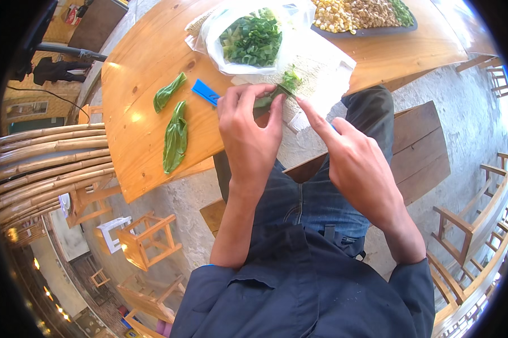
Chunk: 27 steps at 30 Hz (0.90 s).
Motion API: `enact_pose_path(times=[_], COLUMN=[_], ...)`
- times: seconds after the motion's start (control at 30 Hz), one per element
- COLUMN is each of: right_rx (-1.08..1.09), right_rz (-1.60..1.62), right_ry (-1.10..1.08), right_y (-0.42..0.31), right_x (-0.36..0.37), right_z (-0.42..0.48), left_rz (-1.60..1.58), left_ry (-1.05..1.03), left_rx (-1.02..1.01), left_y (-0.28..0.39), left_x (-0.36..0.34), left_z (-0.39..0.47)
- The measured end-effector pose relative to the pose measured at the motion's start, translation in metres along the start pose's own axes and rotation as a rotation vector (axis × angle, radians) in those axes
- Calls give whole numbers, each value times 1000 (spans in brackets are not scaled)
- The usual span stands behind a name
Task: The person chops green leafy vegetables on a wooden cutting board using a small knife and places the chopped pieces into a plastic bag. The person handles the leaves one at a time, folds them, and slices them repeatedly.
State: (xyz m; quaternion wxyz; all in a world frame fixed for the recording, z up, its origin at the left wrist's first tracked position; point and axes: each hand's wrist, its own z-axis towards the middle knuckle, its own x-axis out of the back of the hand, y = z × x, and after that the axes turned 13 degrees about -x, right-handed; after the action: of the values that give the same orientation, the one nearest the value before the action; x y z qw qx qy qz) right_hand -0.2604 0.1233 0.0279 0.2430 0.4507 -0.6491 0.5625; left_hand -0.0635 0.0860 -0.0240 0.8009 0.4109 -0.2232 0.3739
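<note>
My left hand pinches a green leafy stalk between thumb and fingers near the table's front edge. My right hand grips a small knife, its handle mostly hidden in the palm, with the index finger along the blade. The blade meets the stalk. Chopped green bits lie just beyond it on a white textured sheet. Behind stands an open clear plastic bag of chopped greens. A blue plastic sheath-like piece and two whole leaves lie left of my left hand.
A dark tray of corn kernels, brown diced pieces and chopped greens sits at the back right of the wooden table. Wooden stools, a bench and bamboo poles surround it. A person stands far left.
</note>
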Motion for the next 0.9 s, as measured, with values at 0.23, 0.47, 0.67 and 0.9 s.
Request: enact_pose_path(times=[0.23,0.47,0.67,0.9], right_rx=[111,131,123,94], right_rz=[-81,137,97,-28], right_ry=[183,137,131,165], right_y=[-3,9,6,0], right_x=[-28,-20,-3,-27], right_z=[18,27,0,-3], left_rz=[-13,-39,-135,-100], left_ry=[30,46,41,53], left_rx=[-14,-5,107,64], left_y=[2,4,7,4], left_x=[-2,3,5,6], left_z=[-5,-7,0,-5])
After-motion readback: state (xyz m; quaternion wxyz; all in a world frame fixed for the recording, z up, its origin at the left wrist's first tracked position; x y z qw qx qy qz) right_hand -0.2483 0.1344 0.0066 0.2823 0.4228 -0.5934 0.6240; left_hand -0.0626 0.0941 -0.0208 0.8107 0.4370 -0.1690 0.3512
